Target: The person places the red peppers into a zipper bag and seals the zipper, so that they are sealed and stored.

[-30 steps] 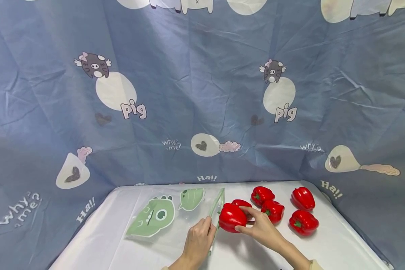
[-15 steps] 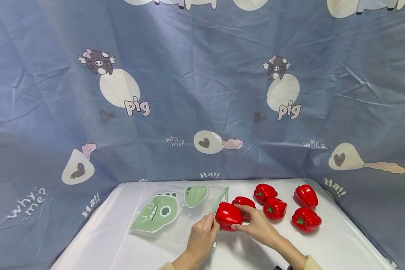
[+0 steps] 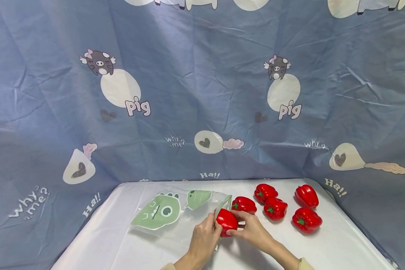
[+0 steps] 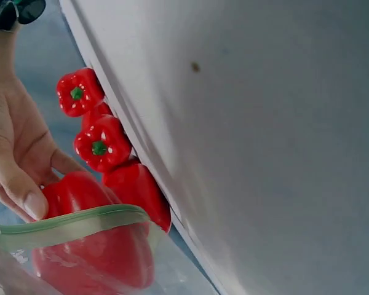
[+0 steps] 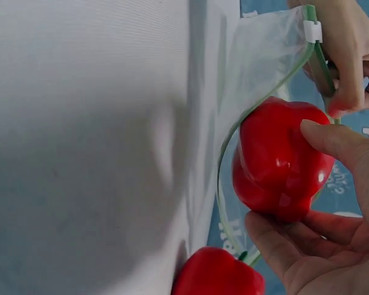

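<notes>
Both hands cooperated: your left hand pinched the clear green-rimmed zip bag open so your right hand, its grip wrapped around the glossy red bell pepper, could feed it in.

Glossy red pepper, clear smooth plastic bag, matt white table, creased cloth backdrop.

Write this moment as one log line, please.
left hand: holds bag mouth open | right hand: pushes red pepper into the mouth | five peppers on table
</notes>
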Demonstrator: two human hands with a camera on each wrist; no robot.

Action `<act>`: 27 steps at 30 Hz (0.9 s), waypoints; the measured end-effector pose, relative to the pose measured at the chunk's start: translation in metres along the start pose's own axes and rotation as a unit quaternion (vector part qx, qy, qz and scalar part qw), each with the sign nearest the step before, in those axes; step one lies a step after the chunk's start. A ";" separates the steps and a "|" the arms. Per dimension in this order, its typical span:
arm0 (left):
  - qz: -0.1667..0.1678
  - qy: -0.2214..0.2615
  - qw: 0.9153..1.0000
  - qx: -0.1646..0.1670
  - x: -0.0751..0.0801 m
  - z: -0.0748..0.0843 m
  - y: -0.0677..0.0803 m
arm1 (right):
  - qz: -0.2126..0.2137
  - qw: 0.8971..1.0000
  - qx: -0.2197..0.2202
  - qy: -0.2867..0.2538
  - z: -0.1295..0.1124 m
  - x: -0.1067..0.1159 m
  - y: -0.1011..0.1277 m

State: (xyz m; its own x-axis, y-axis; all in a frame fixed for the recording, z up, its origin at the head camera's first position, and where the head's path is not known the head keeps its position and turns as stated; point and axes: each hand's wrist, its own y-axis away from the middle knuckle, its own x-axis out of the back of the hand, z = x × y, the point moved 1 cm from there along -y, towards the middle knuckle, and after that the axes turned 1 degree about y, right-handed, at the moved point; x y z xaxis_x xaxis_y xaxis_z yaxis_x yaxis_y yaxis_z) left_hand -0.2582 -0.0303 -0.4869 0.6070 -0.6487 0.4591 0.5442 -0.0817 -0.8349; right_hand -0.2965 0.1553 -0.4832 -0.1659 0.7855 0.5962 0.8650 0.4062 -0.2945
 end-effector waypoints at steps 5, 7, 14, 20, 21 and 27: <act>-0.002 0.000 1.000 0.006 -0.001 0.001 0.002 | -0.010 1.000 -0.010 -0.001 0.002 -0.003 0.002; 0.001 -0.008 1.000 0.001 -0.001 0.001 0.002 | -0.015 1.000 -0.010 0.000 0.003 -0.005 0.002; 0.004 -0.016 1.000 0.004 -0.001 0.002 0.001 | -0.040 0.999 0.001 0.001 0.006 -0.010 0.002; -0.041 0.032 0.996 0.067 0.000 0.005 0.002 | -0.062 0.998 -0.003 -0.010 0.007 -0.014 0.002; -0.049 0.039 0.995 0.077 0.000 0.006 0.002 | -0.065 0.998 -0.002 -0.014 0.007 -0.014 0.002; -0.062 0.047 0.992 0.101 0.002 0.009 0.002 | -0.071 0.997 0.012 -0.037 0.011 -0.016 0.003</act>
State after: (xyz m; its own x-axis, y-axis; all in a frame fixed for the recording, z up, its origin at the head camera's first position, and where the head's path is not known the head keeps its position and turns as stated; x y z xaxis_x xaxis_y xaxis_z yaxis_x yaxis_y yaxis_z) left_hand -0.2512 -0.0249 -0.4848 0.4768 -0.7111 0.5168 0.7224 -0.0181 -0.6913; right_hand -0.2968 0.1486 -0.5021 -0.3216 0.7511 0.5766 0.8184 0.5267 -0.2297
